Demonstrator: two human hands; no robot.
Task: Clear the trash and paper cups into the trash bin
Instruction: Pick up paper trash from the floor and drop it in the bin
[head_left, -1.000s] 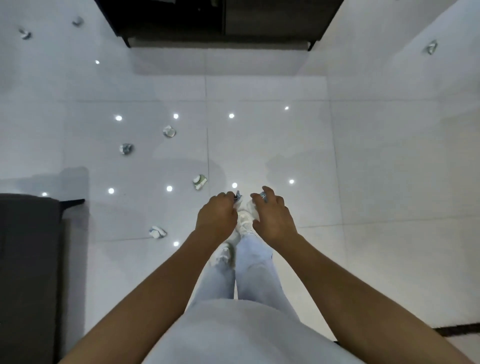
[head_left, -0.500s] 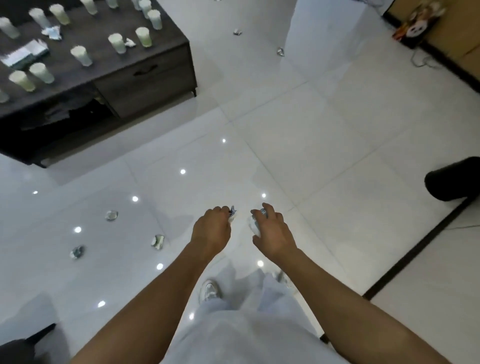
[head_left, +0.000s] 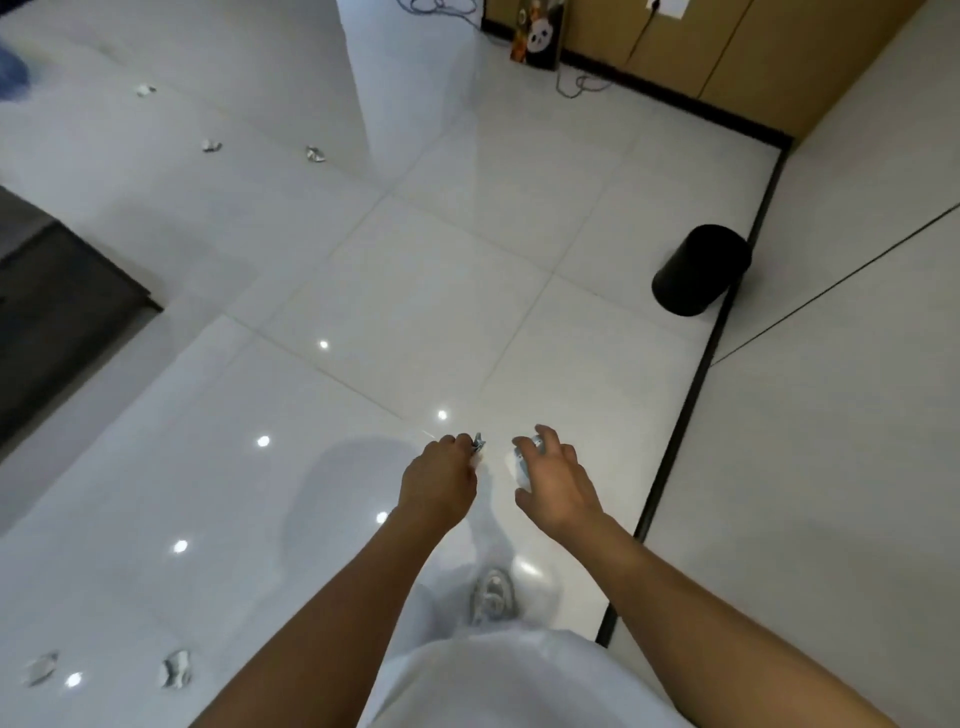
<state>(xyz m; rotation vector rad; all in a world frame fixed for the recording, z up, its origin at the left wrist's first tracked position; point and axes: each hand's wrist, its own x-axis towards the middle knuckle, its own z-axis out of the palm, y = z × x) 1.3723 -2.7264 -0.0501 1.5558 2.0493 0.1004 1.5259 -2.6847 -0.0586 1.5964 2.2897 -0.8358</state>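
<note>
My left hand (head_left: 439, 480) grips a small crumpled silvery wrapper (head_left: 478, 445) that pokes out above its fingers. My right hand (head_left: 556, 480) curls round a crumpled white piece of trash (head_left: 519, 462), mostly hidden by the fingers. Both hands are held out in front of me over the white tile floor. The black trash bin (head_left: 698, 270) stands on the floor far ahead to the right, by the dark floor strip. Crumpled wrappers lie on the floor at the lower left (head_left: 175, 669) (head_left: 41, 667) and far ahead on the left (head_left: 315, 154) (head_left: 211, 146) (head_left: 146, 90).
A dark low table (head_left: 57, 312) stands at the left. A black floor strip (head_left: 691, 395) borders beige flooring on the right. A panda-print bag (head_left: 535, 36) and cables lie by the wooden wall at the back. My shoe (head_left: 492, 595) is below my hands.
The view has swung right: the cup-covered table left the frame and the trash bin came fully into sight. My hands have drawn slightly apart, still holding their trash.
</note>
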